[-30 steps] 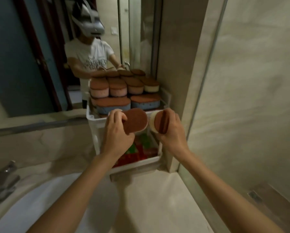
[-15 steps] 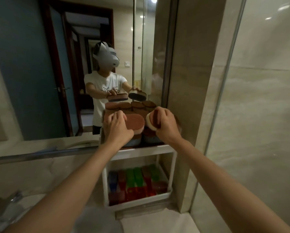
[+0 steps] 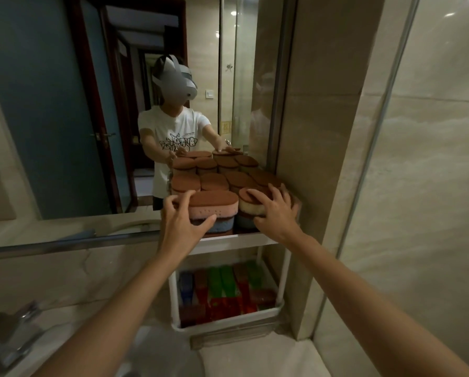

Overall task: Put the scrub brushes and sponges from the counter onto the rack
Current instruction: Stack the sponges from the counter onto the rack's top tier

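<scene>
A white two-tier rack [image 3: 244, 237] stands against the mirror. Its upper shelf is stacked with several brown-topped sponges [image 3: 214, 181]. My left hand [image 3: 181, 223] grips a pink sponge [image 3: 214, 207] that lies on the front stack, over a blue one; fingers are on its top left end and the thumb on its front. My right hand [image 3: 278, 212] holds a cream sponge [image 3: 249, 206] beside it, fingers spread over its top and thumb on the front. The lower tray [image 3: 228, 320] holds several coloured scrub brushes [image 3: 222, 288].
The mirror [image 3: 64, 104] behind the rack reflects a person and the sponges. A tiled column [image 3: 323, 131] and a glass partition [image 3: 423, 186] close off the right. A metal rail [image 3: 64, 242] runs left; a faucet [image 3: 9, 337] and basin [image 3: 160, 357] lie below.
Both hands carried their sponges up from in front of the rack and set them flat on the front stacks of the upper shelf. The view has tilted upward.
</scene>
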`<state>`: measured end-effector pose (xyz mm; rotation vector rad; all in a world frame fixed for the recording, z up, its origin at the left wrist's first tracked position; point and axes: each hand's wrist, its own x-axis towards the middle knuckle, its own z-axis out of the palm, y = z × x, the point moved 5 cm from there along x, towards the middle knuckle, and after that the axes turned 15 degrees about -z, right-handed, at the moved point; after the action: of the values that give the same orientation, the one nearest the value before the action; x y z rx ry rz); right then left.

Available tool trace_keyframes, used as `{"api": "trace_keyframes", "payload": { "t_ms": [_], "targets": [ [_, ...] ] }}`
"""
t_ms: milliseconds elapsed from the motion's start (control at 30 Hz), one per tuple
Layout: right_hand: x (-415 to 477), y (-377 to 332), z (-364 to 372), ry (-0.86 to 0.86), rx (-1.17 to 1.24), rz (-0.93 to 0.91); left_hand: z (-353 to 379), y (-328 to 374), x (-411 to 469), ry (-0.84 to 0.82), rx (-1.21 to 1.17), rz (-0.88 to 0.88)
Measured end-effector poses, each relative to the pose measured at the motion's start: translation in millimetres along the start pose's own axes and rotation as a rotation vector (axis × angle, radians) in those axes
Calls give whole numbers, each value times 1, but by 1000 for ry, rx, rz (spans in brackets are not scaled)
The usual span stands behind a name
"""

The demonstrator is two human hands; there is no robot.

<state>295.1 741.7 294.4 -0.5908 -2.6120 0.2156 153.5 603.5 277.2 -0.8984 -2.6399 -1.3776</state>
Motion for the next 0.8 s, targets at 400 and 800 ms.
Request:
{"api": "trace_keyframes", "payload": {
  "t_ms": [400,800],
  "targets": [
    [8,-1,-1,94,32,-18,-2,-6,6,-77,-68,-78],
    [7,8,9,6,-61,16,4,7,6,-10,-30,-97]
  ]
}}
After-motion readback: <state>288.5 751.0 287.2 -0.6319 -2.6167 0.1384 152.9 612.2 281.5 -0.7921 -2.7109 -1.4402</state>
